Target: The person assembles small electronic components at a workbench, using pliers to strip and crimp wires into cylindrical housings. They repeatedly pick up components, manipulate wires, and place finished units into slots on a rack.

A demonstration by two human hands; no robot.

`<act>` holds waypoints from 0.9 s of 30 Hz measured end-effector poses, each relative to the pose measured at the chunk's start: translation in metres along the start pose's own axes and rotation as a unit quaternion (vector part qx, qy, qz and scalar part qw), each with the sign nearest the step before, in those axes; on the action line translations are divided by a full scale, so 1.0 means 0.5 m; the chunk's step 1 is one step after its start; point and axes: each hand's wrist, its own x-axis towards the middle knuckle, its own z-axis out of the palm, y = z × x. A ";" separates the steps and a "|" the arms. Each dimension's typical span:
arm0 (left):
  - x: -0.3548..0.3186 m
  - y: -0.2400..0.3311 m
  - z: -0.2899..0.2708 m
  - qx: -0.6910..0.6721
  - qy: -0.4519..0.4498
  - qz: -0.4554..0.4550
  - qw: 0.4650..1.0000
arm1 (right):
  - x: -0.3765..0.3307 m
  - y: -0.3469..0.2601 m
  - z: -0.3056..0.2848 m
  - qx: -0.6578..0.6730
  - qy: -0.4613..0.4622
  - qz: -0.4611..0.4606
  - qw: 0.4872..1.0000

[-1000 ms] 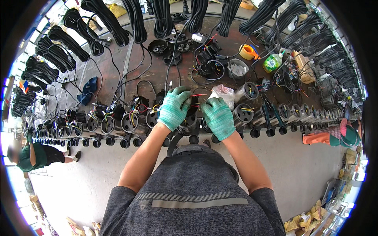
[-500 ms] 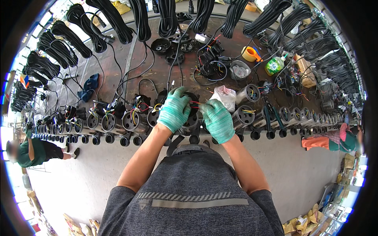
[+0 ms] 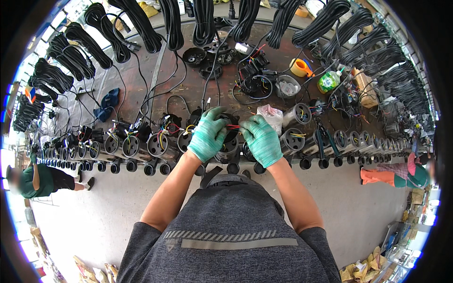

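Observation:
Both my hands wear green knit gloves and meet over the near edge of the workbench. Thin red wires (image 3: 233,126) run across the gap between them. My left hand (image 3: 209,135) has its fingers closed on one end of these wires, beside a dark round part (image 3: 231,136). My right hand (image 3: 262,141) pinches the other end between thumb and fingertips. Just below the wires stands a grey metal cylinder (image 3: 228,153), partly covered by my left hand. A black cable with a small white connector (image 3: 208,101) comes down to my left hand from the far side.
Metal cylinders (image 3: 158,145) with wires line the near edge. Green-handled pliers (image 3: 325,137), a clear plastic bag (image 3: 270,115), a tub (image 3: 288,86), orange tape (image 3: 299,67) and a green bottle (image 3: 329,81) lie rightward. Bundled black cables (image 3: 204,23) hang opposite. People stand at both far sides.
My right hand has shifted slightly, and the red wires now show more plainly stretched between the gloves. The left hand stays almost in place.

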 end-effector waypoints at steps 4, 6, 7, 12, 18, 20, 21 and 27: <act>-0.009 -0.012 -0.003 -0.033 -0.011 -0.009 0.999 | 0.004 0.001 -0.002 0.007 -0.025 -0.003 1.000; -0.009 -0.009 -0.010 -0.015 -0.035 -0.021 0.999 | 0.008 -0.004 -0.004 -0.004 -0.041 0.002 0.999; -0.010 -0.007 -0.011 -0.003 -0.032 -0.016 0.999 | 0.011 -0.009 -0.006 -0.010 -0.049 0.005 0.999; 0.008 0.026 -0.022 0.094 -0.027 0.057 0.994 | 0.016 -0.038 -0.015 -0.056 -0.085 -0.012 0.995; -0.003 0.014 0.002 0.091 0.018 0.074 0.993 | 0.018 -0.055 -0.011 -0.098 -0.065 -0.037 0.992; -0.008 0.017 0.009 0.082 0.030 0.060 0.994 | 0.014 -0.071 -0.008 -0.127 -0.097 0.023 0.987; -0.011 0.019 0.013 0.082 0.037 0.050 0.995 | 0.014 -0.070 -0.007 -0.103 -0.099 0.042 0.989; -0.019 0.028 0.027 0.097 0.058 0.051 0.992 | 0.032 -0.039 -0.031 0.418 -0.232 0.430 0.765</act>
